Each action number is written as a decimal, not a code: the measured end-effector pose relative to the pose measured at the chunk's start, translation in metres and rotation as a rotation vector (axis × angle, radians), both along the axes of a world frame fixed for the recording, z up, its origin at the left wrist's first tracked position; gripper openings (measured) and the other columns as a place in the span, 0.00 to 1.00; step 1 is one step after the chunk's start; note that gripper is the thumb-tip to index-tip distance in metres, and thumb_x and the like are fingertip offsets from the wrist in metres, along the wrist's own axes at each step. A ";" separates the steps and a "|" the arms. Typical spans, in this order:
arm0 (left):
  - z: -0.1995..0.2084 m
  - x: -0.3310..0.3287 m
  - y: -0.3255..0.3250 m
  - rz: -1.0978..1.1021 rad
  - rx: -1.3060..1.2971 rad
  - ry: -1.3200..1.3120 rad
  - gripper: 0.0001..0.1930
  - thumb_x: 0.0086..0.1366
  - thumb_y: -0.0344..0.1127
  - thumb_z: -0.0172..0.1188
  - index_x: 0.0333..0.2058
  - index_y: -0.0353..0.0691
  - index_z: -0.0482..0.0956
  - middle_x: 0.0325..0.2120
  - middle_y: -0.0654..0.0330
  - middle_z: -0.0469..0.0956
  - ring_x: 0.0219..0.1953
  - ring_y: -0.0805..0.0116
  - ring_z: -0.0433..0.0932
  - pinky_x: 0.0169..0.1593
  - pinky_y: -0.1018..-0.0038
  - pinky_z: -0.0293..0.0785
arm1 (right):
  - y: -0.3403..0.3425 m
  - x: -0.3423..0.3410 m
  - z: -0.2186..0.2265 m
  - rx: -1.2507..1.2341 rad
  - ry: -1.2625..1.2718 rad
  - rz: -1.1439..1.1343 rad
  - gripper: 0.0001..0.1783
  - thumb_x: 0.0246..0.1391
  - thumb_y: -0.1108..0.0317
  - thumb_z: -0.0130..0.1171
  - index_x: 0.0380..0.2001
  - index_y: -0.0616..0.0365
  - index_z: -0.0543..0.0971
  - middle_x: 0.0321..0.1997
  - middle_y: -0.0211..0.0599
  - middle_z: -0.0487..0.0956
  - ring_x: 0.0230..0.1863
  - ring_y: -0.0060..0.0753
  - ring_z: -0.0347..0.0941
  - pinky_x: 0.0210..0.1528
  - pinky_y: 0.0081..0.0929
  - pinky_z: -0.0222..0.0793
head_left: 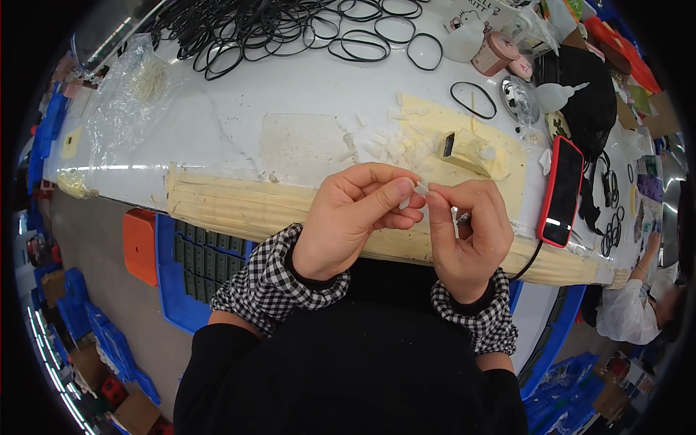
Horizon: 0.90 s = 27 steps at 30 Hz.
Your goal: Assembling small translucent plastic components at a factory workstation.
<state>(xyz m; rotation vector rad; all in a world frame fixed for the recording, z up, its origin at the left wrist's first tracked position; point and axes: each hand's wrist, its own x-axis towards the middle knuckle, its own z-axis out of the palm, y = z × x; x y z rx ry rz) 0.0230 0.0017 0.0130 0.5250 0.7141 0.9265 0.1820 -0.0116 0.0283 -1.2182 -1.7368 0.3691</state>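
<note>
Above the table's front edge, my left hand and my right hand meet fingertip to fingertip. Both are closed in a pinch on a small whitish piece, mostly covered by the fingers, so its kind cannot be made out. Just beyond my right hand, a yellow block-like holder with a dark end rests on a yellow sheet. White scraps lie scattered left of it. One black rubber ring lies on the sheet's far side.
Many black rubber rings are heaped at the far side of the white table. A red-cased phone stands at the right, beside a pink tub. Clear plastic lies left. Blue crates sit below; another person is at far right.
</note>
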 end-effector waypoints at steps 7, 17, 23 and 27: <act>-0.009 -0.002 0.000 -0.042 0.007 -0.142 0.08 0.67 0.33 0.52 0.40 0.35 0.75 0.30 0.64 0.76 0.31 0.80 0.75 0.37 0.85 0.74 | -0.003 -0.003 -0.006 0.101 -0.054 0.038 0.11 0.40 0.74 0.69 0.30 0.60 0.79 0.23 0.35 0.73 0.19 0.28 0.71 0.19 0.21 0.66; -0.007 -0.010 0.005 -0.233 0.024 -0.167 0.08 0.68 0.34 0.50 0.37 0.35 0.73 0.28 0.64 0.74 0.25 0.83 0.68 0.27 0.87 0.64 | 0.001 0.018 0.003 -0.215 -0.339 0.203 0.19 0.49 0.50 0.60 0.26 0.55 0.71 0.22 0.33 0.72 0.23 0.37 0.71 0.23 0.29 0.65; -0.008 -0.014 0.008 -0.265 0.075 -0.093 0.07 0.68 0.33 0.51 0.36 0.35 0.72 0.28 0.64 0.73 0.26 0.83 0.70 0.26 0.88 0.65 | 0.001 0.017 0.002 -0.228 -0.364 0.222 0.19 0.50 0.50 0.58 0.27 0.54 0.70 0.21 0.33 0.71 0.22 0.38 0.71 0.22 0.30 0.65; -0.007 -0.015 0.009 -0.277 0.088 -0.095 0.07 0.68 0.33 0.50 0.36 0.35 0.72 0.28 0.64 0.73 0.25 0.83 0.70 0.26 0.88 0.65 | 0.001 0.016 0.003 -0.223 -0.366 0.218 0.19 0.50 0.50 0.58 0.27 0.54 0.70 0.21 0.33 0.70 0.22 0.38 0.71 0.22 0.30 0.65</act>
